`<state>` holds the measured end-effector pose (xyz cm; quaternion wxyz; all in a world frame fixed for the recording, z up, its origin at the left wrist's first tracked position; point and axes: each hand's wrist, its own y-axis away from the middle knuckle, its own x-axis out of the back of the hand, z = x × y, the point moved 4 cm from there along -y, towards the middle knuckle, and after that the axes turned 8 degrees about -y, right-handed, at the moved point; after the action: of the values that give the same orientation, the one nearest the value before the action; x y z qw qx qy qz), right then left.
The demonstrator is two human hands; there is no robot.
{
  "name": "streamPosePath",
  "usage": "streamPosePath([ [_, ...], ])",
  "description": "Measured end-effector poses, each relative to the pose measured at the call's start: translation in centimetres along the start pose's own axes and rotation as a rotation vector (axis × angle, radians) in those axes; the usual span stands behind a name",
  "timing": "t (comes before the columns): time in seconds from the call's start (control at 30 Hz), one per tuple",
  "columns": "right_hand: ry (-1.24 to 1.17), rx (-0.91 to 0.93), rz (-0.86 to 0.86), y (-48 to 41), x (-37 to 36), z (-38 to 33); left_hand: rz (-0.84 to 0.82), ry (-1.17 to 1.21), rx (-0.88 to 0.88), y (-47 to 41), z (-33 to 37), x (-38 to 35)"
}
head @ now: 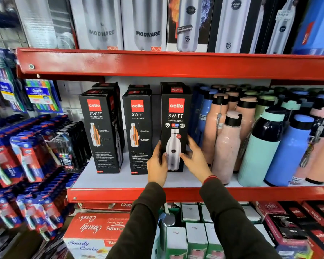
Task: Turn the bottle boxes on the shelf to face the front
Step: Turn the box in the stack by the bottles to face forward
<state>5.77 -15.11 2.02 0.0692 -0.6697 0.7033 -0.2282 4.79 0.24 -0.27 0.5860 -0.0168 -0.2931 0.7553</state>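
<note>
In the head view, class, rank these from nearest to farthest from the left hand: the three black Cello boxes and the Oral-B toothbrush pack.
1. Right Cello box, held by the left hand.
2. Middle Cello box, just to its left.
3. Left Cello box, further left.
4. Oral-B toothbrush pack, hanging far left.

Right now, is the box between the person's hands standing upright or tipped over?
Upright. The right-hand Cello box stands on its base on the shelf, its logo reading right way up, with the left hand and right hand gripping its sides.

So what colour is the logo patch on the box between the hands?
Red with white "cello" lettering, on the black box; the head view shows it clearly.
</note>
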Motion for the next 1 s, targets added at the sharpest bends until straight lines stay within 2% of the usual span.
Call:
streamPosePath([
  [0.63,0.108,-0.027,0.107,0.4,-0.9,0.5,0.005,-0.019,0.123,0.0,-0.6,-0.8],
  [0.87,0.117,-0.049,0.157,0.6,-1.1,0.6,-0.014,-0.02,0.107,-0.1,-0.7,-0.7],
  [1.0,0.139,-0.026,0.174,0.9,-1.6,0.1,-0.08,-0.01,0.079,0.2,-0.5,-0.9],
])
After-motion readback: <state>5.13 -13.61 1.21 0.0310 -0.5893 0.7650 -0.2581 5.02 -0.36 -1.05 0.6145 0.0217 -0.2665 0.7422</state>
